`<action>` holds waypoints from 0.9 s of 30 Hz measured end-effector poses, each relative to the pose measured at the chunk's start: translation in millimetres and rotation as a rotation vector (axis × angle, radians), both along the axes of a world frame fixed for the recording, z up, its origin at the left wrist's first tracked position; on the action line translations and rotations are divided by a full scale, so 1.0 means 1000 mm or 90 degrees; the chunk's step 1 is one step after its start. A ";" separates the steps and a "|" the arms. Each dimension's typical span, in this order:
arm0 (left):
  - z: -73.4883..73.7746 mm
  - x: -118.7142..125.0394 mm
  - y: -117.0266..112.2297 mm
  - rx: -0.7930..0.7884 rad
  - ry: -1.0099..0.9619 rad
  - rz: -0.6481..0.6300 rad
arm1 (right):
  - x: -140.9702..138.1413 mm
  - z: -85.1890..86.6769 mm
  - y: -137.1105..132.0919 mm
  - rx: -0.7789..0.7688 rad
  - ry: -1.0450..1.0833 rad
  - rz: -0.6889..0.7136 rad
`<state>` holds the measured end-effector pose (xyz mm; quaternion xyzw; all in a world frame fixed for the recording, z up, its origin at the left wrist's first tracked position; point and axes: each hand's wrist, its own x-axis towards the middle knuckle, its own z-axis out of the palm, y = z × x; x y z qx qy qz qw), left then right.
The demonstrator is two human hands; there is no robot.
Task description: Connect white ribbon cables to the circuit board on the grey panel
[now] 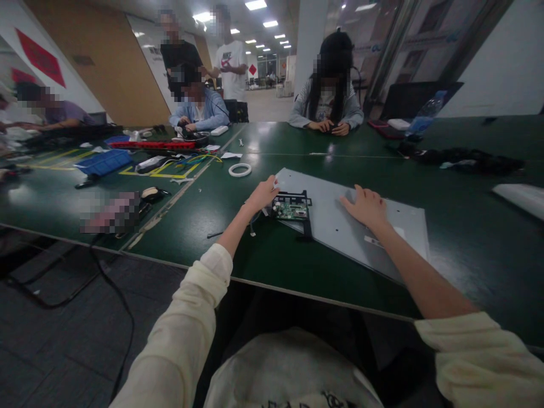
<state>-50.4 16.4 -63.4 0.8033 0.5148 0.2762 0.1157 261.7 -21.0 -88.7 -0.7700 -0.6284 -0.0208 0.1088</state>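
A flat grey panel [327,198] lies at a slant on the green table in front of me. Over its left part sits a black bracket [306,226] carrying a green circuit board [293,211]. My left hand [262,194] is closed at the panel's upper left edge, right beside the board; its fingertips are partly hidden. Loose cables [254,224] hang out by the board under that wrist. Palm down on the panel's far right part rests my right hand [369,207], its thumb and fingers spread, gripping nothing.
A white tape ring [240,170] lies beyond my left hand. Further left are a blue basket [104,162], a red power strip [153,145] and a computer mouse [153,194]. Across the table sits a person [327,102]. A bottle [427,113] and black bundle [463,158] stand right.
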 end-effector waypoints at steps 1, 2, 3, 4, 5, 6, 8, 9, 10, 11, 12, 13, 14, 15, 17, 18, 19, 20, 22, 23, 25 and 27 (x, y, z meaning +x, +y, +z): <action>-0.001 0.004 0.000 -0.001 0.006 0.000 | -0.001 0.000 0.000 0.000 -0.001 0.000; -0.003 0.007 0.000 0.000 0.010 0.002 | -0.002 0.001 -0.001 0.000 -0.001 0.003; -0.004 0.010 0.000 0.003 0.013 0.004 | -0.003 0.001 -0.001 0.000 -0.001 0.006; -0.004 0.012 0.001 0.006 0.011 0.009 | -0.004 0.002 -0.002 0.002 0.000 0.007; -0.005 0.013 0.002 0.009 0.004 0.013 | -0.004 0.002 -0.002 0.003 0.000 0.008; -0.005 0.013 0.003 0.011 -0.007 0.019 | -0.004 0.002 -0.002 0.003 0.000 0.009; -0.004 0.009 0.007 0.021 -0.037 0.046 | -0.004 0.002 -0.002 0.003 -0.002 0.009; -0.004 0.005 0.009 0.025 -0.052 0.068 | -0.004 0.001 -0.002 0.003 -0.004 0.008; -0.004 -0.001 0.012 0.029 -0.065 0.100 | -0.004 0.000 -0.001 0.003 -0.007 0.007; -0.005 -0.006 0.014 0.029 -0.073 0.131 | -0.004 0.000 -0.001 0.002 -0.009 0.008; -0.005 -0.013 0.016 0.024 -0.078 0.166 | -0.004 -0.001 0.000 0.000 -0.011 0.009; -0.006 -0.020 0.018 0.012 -0.083 0.196 | -0.004 -0.002 0.000 -0.001 -0.013 0.013; -0.006 -0.026 0.019 -0.005 -0.085 0.216 | -0.004 -0.003 0.001 -0.003 -0.014 0.017; -0.007 -0.033 0.020 -0.021 -0.088 0.230 | -0.004 -0.003 0.001 -0.004 -0.016 0.021; -0.008 -0.043 0.021 -0.052 -0.091 0.245 | -0.003 -0.004 0.001 -0.005 -0.019 0.027; -0.008 -0.047 0.021 -0.059 -0.092 0.252 | -0.003 -0.004 0.001 -0.005 -0.019 0.028; -0.009 -0.051 0.021 -0.058 -0.095 0.258 | -0.003 -0.004 0.001 -0.006 -0.019 0.030; -0.009 -0.053 0.022 -0.052 -0.100 0.261 | -0.003 -0.004 0.001 -0.007 -0.018 0.031; -0.011 -0.055 0.024 -0.038 -0.116 0.267 | -0.002 -0.003 0.000 -0.011 -0.013 0.034; -0.012 -0.055 0.025 -0.036 -0.128 0.269 | -0.002 -0.003 0.000 -0.011 -0.010 0.035; -0.015 -0.053 0.028 -0.048 -0.158 0.276 | -0.003 -0.003 -0.001 -0.011 -0.002 0.039; -0.018 -0.052 0.030 -0.077 -0.194 0.275 | -0.005 -0.002 -0.002 -0.009 0.009 0.036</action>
